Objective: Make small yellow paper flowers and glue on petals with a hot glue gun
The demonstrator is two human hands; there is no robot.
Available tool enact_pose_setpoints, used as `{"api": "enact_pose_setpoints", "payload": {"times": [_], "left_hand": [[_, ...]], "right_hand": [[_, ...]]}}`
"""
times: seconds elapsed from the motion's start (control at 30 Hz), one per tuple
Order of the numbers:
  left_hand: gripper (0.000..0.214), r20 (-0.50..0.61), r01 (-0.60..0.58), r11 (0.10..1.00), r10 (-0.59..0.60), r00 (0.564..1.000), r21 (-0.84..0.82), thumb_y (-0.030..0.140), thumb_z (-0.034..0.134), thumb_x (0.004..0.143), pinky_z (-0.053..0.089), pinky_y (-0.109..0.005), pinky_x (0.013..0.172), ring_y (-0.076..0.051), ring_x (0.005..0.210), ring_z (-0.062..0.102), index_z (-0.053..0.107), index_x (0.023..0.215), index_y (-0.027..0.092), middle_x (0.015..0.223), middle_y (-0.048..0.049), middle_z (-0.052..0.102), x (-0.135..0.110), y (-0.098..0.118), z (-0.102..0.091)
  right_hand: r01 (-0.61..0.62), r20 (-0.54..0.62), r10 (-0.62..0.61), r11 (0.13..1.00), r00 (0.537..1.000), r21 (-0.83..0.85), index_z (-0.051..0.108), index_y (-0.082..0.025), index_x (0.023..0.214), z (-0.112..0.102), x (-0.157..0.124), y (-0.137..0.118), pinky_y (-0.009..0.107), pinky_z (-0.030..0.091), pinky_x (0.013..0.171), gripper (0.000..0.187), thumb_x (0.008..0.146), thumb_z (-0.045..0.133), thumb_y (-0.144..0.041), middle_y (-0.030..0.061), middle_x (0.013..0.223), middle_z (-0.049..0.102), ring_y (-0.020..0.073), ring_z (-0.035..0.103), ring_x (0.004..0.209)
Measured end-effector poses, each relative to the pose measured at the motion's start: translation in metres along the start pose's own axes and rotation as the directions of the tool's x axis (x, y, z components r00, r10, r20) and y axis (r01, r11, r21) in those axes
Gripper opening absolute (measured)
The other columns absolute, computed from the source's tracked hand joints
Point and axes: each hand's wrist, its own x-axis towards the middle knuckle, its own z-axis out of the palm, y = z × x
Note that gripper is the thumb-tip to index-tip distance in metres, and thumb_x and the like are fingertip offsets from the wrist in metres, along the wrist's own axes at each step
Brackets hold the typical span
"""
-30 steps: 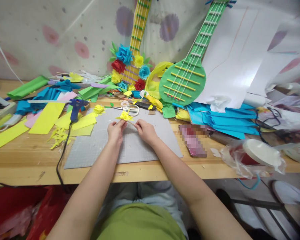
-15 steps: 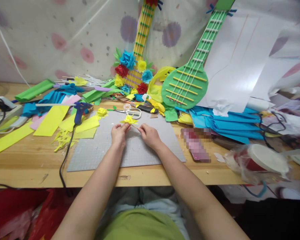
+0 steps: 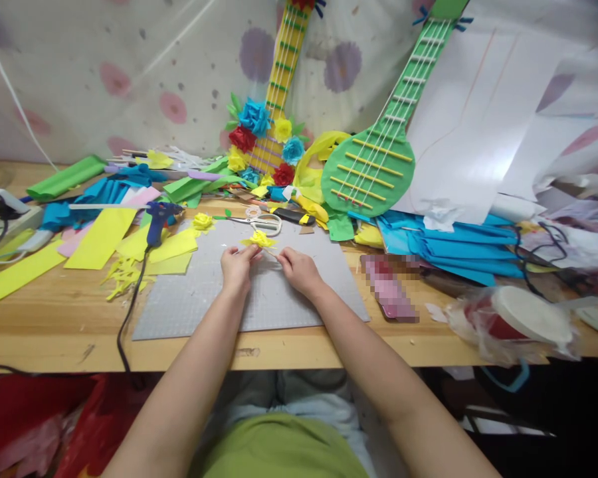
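Over the grey cutting mat point(image 3: 189, 305), my left hand point(image 3: 238, 265) pinches a yellow paper flower point(image 3: 260, 239) from below. My right hand point(image 3: 299, 269) is closed on a thin stick point(image 3: 270, 251) that runs toward the flower's underside. Just behind the flower lie white-handled scissors point(image 3: 269, 224). A second yellow paper flower point(image 3: 202, 222) rests at the mat's back left. To the left of it is a blue glue gun point(image 3: 156, 222), its black cord hanging down over the table's front edge.
Yellow paper strips point(image 3: 102, 239) cover the left side. A flower-decorated yellow paper guitar point(image 3: 278, 99) and a green paper lute point(image 3: 369, 169) lean at the back. On the right are blue crepe paper point(image 3: 453, 242), a pink phone-like object point(image 3: 391, 292) and a plastic-wrapped tub point(image 3: 528, 315). A cutter point(image 3: 294, 216) lies behind the mat.
The hands stay almost in place. The yellow flower has turned slightly between my fingers, and the view has shifted a little.
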Motion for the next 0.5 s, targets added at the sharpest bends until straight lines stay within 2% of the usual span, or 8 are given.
{"api": "enact_pose_setpoints", "payload": {"times": [0.37,0.5], "left_hand": [[0.048,0.01,-0.016,0.999,0.017,1.0,-0.03,-0.001,0.064,0.059,0.051,-0.024,0.056,-0.014,0.057,0.063,0.028,0.081,0.021,0.066,0.0027,0.06,-0.0001,-0.0007,-0.0009],[0.043,0.015,-0.044,0.999,0.044,0.999,-0.011,0.0,0.062,0.062,0.051,-0.024,0.056,-0.014,0.058,0.063,0.03,0.081,0.021,0.065,0.0032,0.06,-0.0006,-0.0019,-0.0002]], "right_hand": [[0.012,0.024,-0.011,1.0,1.0,-0.023,0.056,-0.02,0.085,0.0003,-0.0004,-0.0018,0.022,0.033,0.063,0.019,0.088,0.04,-0.028,0.002,0.077,0.064,0.0134,0.056,0.07],[-0.013,0.022,0.015,0.997,1.0,-0.072,0.056,-0.02,0.088,0.0013,-0.0011,-0.0035,0.023,0.032,0.063,0.02,0.089,0.038,-0.028,0.0035,0.081,0.065,0.0139,0.057,0.072]]}}
